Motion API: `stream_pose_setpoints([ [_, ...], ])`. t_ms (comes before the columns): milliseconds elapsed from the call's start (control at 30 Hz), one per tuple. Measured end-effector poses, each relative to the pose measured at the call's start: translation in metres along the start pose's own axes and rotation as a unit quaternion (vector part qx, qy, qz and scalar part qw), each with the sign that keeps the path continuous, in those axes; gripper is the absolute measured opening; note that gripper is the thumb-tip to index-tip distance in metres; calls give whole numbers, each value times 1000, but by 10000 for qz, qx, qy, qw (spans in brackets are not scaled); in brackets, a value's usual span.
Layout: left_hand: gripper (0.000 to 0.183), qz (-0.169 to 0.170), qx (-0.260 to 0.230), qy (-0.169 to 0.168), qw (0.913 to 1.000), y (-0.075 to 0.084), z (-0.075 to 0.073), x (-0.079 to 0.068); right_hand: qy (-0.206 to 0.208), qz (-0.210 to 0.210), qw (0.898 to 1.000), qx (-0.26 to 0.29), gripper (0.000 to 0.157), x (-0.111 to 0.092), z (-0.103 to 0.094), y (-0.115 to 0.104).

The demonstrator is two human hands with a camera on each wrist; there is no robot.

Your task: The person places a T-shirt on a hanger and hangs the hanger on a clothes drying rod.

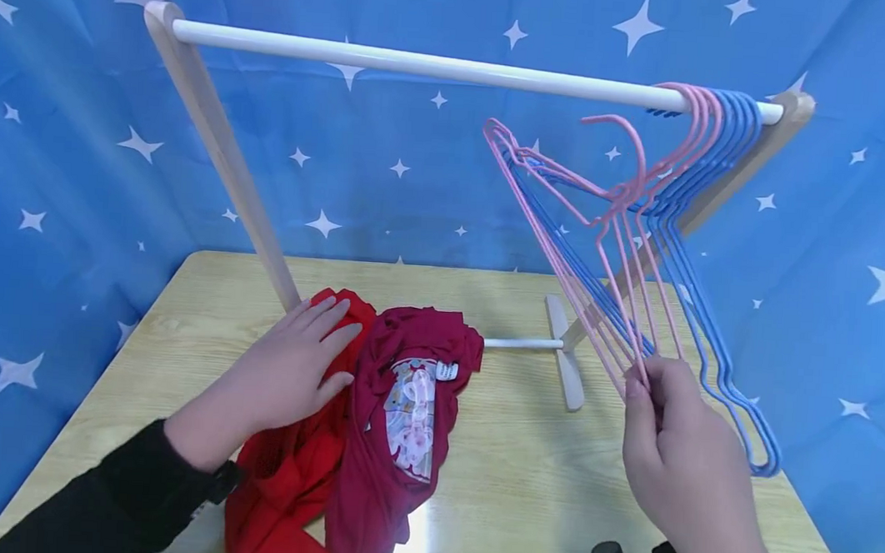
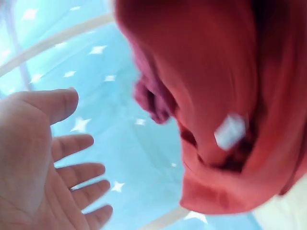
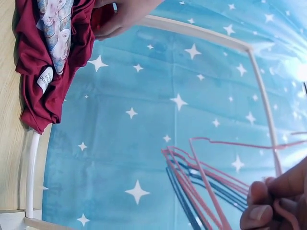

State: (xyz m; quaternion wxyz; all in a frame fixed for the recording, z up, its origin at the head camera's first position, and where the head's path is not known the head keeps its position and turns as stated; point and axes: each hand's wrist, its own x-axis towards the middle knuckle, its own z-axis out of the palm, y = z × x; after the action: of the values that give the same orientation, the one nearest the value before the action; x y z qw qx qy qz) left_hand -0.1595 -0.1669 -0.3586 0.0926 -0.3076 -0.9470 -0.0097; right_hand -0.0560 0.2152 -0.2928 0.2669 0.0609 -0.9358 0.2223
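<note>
Pink hanger [image 1: 627, 191] | right hand [image 1: 683, 452]: pinching it | left hand [image 1: 287, 375]: spread, near red garment [image 1: 293, 477]

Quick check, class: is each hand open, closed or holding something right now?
Left hand: open, fingers extended, holding nothing, by the red garment.
Right hand: closed, gripping a pink hanger.

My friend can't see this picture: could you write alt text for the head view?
A person's right grip holds a pink hanger that is off the white rail, where pink and blue hangers hang. The open left grip is over a red garment, beside a maroon garment on a wooden table.
</note>
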Motion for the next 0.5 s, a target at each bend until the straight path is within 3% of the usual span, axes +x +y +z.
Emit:
stream_pose_setpoints([
  [133, 56, 443, 607, -308, 9967, -21, 12, 28, 105, -48, 9996, 249, 17, -9, 5, 1],
  [300, 47, 573, 1230, -800, 9875, -41, 24, 45, 239, -616, 9966, 499, 17, -17, 12, 7],
  [400, 55, 672, 1453, -1285, 9787, -43, 26, 53, 290, -896, 9942, 525, 16, -18, 12, 11],
  [500, 54, 946, 1768, -1739, 9641, -39, 30, 55, 305, -934, 9935, 568, 16, -19, 13, 11],
])
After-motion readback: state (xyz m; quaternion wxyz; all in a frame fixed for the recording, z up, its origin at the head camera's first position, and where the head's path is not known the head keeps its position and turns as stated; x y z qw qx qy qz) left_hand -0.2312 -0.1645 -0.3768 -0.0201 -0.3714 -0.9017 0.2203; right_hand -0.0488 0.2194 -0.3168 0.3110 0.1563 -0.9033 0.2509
